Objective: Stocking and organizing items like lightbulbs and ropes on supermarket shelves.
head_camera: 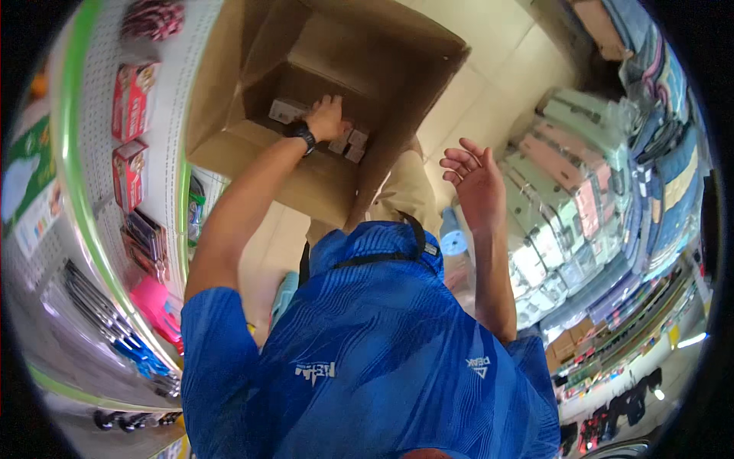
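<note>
A large open cardboard box (292, 178) stands before me. My left hand (327, 119), with a black watch (302, 136) on the wrist, reaches down inside it. Its fingers are over the small white boxes at the bottom; whether they hold one I cannot tell. One small white box (285, 111) lies beside the wrist, and several more small boxes (354, 144) sit grouped to the right of the hand. My right hand (471, 172) is raised outside the cardboard box, to its right, palm up with the fingers loosely bent and nothing in them.
At the left, a shop shelf with a green edge (71, 143) carries red cartons (131, 103) and a pink item (152, 301). Stacks of green and pink storage cases (550, 149) wrapped in clear plastic stand at the right, beside folded blue textiles (676, 166). A blue object (453, 238) is near my leg.
</note>
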### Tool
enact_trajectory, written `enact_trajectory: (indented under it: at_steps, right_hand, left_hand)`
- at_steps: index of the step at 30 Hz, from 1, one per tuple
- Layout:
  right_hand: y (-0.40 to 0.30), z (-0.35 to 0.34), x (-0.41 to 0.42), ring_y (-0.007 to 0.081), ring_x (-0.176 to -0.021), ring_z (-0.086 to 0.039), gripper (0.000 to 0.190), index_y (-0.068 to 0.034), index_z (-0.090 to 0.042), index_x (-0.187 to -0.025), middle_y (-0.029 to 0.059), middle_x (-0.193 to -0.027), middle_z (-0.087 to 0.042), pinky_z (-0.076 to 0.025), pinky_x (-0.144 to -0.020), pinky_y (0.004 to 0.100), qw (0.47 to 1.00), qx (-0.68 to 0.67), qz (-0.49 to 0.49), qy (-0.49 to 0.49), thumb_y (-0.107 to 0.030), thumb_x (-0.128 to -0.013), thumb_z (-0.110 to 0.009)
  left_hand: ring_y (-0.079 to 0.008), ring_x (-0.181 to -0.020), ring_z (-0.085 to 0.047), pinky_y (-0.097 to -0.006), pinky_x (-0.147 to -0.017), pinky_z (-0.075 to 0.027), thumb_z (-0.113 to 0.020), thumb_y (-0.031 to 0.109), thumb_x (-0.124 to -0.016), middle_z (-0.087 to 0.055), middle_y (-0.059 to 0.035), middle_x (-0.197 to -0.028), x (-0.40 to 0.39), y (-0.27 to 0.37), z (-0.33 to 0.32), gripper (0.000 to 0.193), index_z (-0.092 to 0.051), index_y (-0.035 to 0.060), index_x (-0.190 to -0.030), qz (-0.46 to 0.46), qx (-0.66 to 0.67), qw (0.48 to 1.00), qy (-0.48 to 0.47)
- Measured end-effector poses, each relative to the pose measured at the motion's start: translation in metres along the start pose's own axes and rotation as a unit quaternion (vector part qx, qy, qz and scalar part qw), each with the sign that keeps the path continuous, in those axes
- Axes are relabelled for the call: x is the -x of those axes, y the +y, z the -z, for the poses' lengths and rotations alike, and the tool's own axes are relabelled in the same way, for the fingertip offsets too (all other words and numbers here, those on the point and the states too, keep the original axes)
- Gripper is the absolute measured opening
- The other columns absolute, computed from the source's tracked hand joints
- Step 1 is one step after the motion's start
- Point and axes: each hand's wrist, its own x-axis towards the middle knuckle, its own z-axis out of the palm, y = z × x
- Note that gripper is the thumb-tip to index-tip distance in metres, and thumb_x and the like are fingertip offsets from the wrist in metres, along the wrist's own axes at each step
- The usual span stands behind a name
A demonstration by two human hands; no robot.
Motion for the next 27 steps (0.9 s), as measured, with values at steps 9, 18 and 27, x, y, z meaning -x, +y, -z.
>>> enact_trajectory:
  at_steps: [9, 18, 27]
  right_hand:
    - [-0.038, 0.075, -0.007, 0.028, -0.106, -0.064, 0.049, 0.0, -0.053, -0.133, 0.018, -0.117, -0.066, -0.05, -0.087, 0.0391, 0.99, 0.011, -0.034, 0.135, -0.042, -0.108, -0.043]
    - [-0.048, 0.104, -0.035, 0.0287, -0.108, -0.064, 0.051, -0.001, -0.053, -0.134, 0.0177, -0.118, -0.066, -0.05, -0.088, 0.0391, 0.984, 0.002, -0.075, 0.161, -0.043, -0.108, -0.042]
    - [-0.051, 0.114, -0.045, 0.0288, -0.107, -0.064, 0.049, 0.0, -0.053, -0.133, 0.0171, -0.116, -0.067, -0.05, -0.088, 0.0395, 0.977, 0.019, -0.107, 0.184, -0.041, -0.108, -0.043]
  left_hand:
    - [-0.0453, -0.154, -0.001, -0.0758, -0.102, -0.037, -0.063, 0.052, -0.092, 0.005, -0.0168, -0.169, -0.041, 0.003, -0.156, 0.09, -0.012, 0.0302, -0.163, 0.061, -0.178, 0.973, -0.137]
    - [-0.0497, -0.151, -0.01, -0.0813, -0.091, -0.04, -0.045, 0.04, -0.103, -0.004, -0.0163, -0.168, -0.077, -0.033, -0.232, 0.06, -0.023, 0.0367, -0.159, 0.037, -0.261, 0.963, -0.048]
    - [-0.0464, -0.152, -0.013, -0.0834, -0.09, -0.038, -0.043, 0.041, -0.104, -0.008, -0.0122, -0.169, -0.09, -0.054, -0.292, 0.055, -0.029, 0.0342, -0.157, 0.097, -0.134, 0.986, 0.025]
